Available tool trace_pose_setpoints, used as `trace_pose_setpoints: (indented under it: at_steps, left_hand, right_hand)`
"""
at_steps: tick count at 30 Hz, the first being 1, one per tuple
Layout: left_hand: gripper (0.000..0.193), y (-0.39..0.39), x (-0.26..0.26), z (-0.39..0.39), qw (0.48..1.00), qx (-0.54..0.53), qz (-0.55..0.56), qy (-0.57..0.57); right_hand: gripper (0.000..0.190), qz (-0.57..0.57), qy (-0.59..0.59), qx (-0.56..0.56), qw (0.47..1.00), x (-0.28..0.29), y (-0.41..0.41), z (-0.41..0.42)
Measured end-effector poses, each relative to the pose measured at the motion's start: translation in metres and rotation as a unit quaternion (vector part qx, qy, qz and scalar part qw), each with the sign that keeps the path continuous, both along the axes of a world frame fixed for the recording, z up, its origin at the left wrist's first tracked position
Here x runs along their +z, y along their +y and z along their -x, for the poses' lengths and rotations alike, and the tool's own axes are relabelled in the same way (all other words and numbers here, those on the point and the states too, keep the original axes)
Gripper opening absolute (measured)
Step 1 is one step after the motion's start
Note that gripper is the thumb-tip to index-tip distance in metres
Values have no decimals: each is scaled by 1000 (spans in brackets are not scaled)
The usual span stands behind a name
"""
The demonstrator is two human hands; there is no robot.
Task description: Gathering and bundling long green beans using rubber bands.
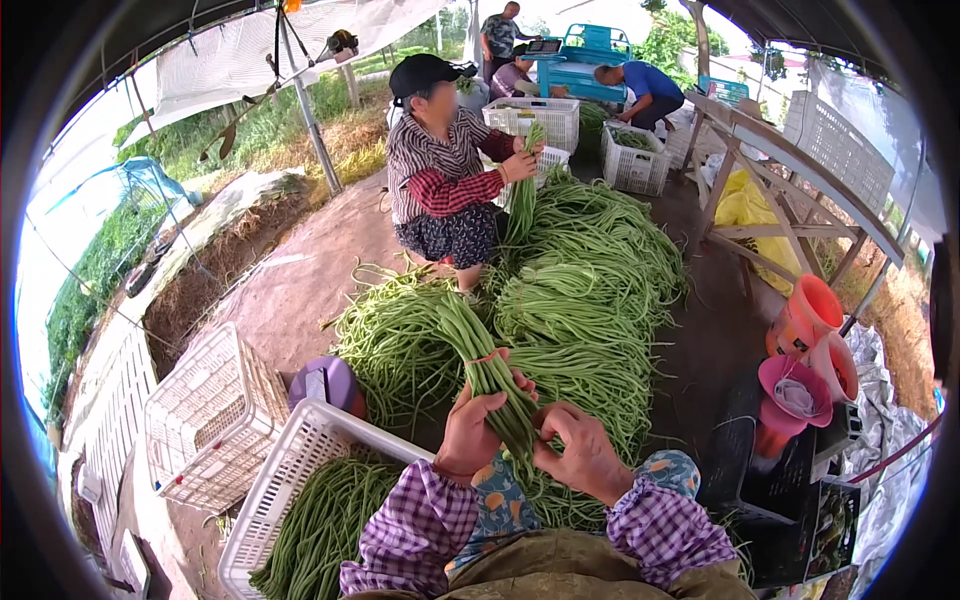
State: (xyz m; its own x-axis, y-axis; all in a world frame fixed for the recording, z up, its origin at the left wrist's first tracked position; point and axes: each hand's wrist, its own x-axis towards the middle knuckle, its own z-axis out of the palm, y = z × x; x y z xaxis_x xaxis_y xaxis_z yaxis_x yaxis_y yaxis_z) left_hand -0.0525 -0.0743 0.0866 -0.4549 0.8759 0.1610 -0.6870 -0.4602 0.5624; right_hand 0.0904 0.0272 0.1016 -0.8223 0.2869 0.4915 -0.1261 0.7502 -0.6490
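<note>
My left hand (476, 431) is closed around a bundle of long green beans (487, 375), which has a red band around it. At the lower end of the bundle, my right hand (574, 446) has its thumb and fingers pinched at the bean ends; whether it grips any is hard to tell. Under and beyond both hands lies a large heap of long beans (592, 300), partly laid in bunches. To my lower left stands a white plastic crate (281, 480) with long beans (322, 525) inside.
A co-worker (442, 165) sits across the heap holding beans. Another white crate (217, 420) and a purple stool (326, 382) are at left. Red buckets (806, 315), a pink container (795, 390) and black crates (765, 465) stand at right, below a wooden table (795, 165). Several people work behind.
</note>
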Motion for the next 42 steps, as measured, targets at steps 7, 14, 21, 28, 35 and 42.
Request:
trace_pose_setpoints:
  at_steps: [7, 14, 21, 28, 35, 42]
  left_hand:
    - [56, 1, 5, 1, 1000, 10, 4, 0]
    - [49, 4, 13, -6, 994, 34, 35, 96]
    - [39, 7, 28, -31, 959, 32, 58, 276]
    - [56, 9, 41, -42, 648, 162, 66, 741]
    - [49, 7, 45, -52, 757, 118, 70, 639]
    - [39, 3, 46, -47, 893, 45, 45, 446]
  right_hand:
    - [23, -20, -5, 5, 1000, 0, -2, 0]
    - [34, 15, 6, 6, 1000, 4, -1, -4]
    - [83, 104, 49, -21, 993, 1, 4, -4]
    - [72, 303, -156, 190, 921, -70, 31, -18]
    - [72, 461, -7, 212, 862, -107, 11, -5]
    - [77, 218, 66, 149, 962, -29, -10, -8]
